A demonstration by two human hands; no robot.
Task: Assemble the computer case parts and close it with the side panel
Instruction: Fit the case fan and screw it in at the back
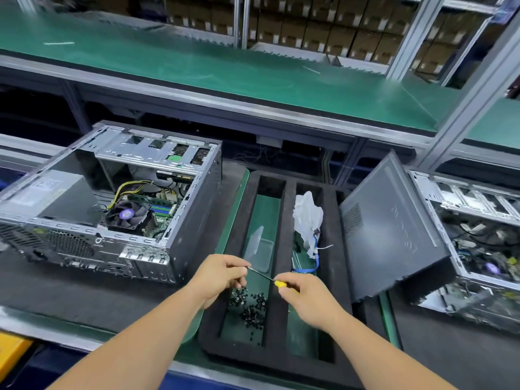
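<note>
My right hand point(306, 296) is closed around the yellow handle of a small screwdriver point(274, 280); its thin shaft runs up and left to my left hand point(222, 274), whose fingertips point(244, 273) pinch at its tip. I cannot tell whether a screw sits there. Both hands hover over a black foam tray point(287, 249) on the bench point(84, 294). Just below my hands, loose black screws point(250, 305) lie in the tray's left slot, with a clear plastic lid point(260, 250) just beyond them. The right slot, beyond my right hand, holds a white bag point(306, 212) and blue cables point(312, 263). The open case point(107, 198) lies on its side, up and left of my left hand. The side panel point(394, 229) stands tilted right of my right hand, leaning on a second case point(478, 240).
</note>
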